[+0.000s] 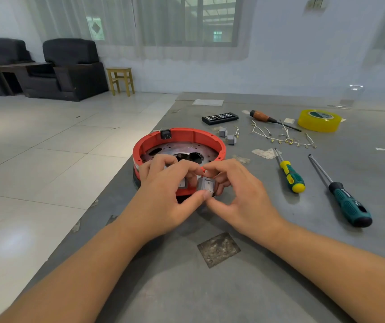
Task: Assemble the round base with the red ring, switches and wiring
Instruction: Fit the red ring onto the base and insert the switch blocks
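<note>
The round base with its red ring [187, 136] sits on the grey table, a black socket [166, 134] set in its far wall and a perforated metal plate [177, 149] inside. At the ring's near wall a grey rocker switch [206, 185] is pinched between both hands. My left hand [166, 194] curls over the near rim with its thumb under the switch. My right hand [235, 194] pinches the switch from the right, thumb below and fingers on top. Two more grey switches [227, 135] lie behind the ring. White wires [284, 136] with terminals lie to the right.
Three screwdrivers lie at the right: wooden-handled [263, 117], yellow-green [291, 177] and teal-black [347, 206]. A yellow tape roll [319, 120] and a black bit case [220, 118] sit further back. The table's left edge [117, 183] runs diagonally beside the base.
</note>
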The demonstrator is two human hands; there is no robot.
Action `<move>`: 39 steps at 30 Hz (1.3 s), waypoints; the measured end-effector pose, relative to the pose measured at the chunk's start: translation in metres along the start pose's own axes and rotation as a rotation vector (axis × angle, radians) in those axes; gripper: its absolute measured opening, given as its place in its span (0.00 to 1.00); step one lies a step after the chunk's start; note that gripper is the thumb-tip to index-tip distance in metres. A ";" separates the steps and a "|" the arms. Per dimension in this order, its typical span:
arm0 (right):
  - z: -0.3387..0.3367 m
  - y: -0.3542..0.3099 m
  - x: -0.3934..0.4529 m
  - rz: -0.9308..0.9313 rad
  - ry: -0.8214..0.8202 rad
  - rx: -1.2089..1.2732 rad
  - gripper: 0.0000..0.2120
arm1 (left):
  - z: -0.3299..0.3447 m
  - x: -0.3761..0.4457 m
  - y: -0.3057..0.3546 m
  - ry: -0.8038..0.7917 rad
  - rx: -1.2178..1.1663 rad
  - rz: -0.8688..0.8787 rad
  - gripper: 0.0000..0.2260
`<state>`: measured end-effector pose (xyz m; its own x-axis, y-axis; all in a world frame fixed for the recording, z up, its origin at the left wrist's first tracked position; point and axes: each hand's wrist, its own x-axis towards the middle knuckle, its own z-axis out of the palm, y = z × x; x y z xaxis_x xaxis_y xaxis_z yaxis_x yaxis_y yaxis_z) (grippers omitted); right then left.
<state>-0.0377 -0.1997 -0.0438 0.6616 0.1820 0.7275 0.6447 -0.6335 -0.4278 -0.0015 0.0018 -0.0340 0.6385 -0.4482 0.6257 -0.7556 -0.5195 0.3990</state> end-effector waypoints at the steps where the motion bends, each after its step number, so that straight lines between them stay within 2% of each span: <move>1: 0.000 0.000 0.000 -0.007 0.000 0.001 0.21 | 0.000 0.000 0.000 0.007 -0.003 0.000 0.16; 6: 0.001 0.002 0.000 0.010 0.019 0.113 0.20 | -0.001 0.000 -0.001 0.028 -0.018 -0.024 0.12; 14: 0.004 0.001 0.000 0.261 0.064 0.391 0.11 | -0.002 0.001 -0.003 0.121 -0.079 -0.003 0.16; 18: 0.002 0.003 0.000 0.290 0.039 0.451 0.11 | -0.001 0.002 -0.002 0.146 -0.072 0.035 0.15; 23: 0.000 0.002 0.001 0.299 0.042 0.448 0.10 | -0.001 0.003 -0.003 0.130 -0.051 0.047 0.16; 28: 0.001 0.002 0.002 0.291 0.051 0.381 0.13 | 0.000 0.003 -0.004 0.110 -0.070 0.002 0.17; 32: 0.000 0.002 0.002 0.286 0.065 0.376 0.10 | -0.002 0.003 -0.004 0.105 -0.069 -0.015 0.15; 39: 0.002 0.003 0.001 0.384 0.056 0.441 0.08 | -0.005 0.001 -0.002 0.084 -0.085 -0.030 0.11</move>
<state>-0.0342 -0.2004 -0.0454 0.8660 -0.0461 0.4980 0.4688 -0.2716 -0.8405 -0.0006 0.0064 -0.0307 0.6493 -0.3686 0.6652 -0.7481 -0.4671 0.4713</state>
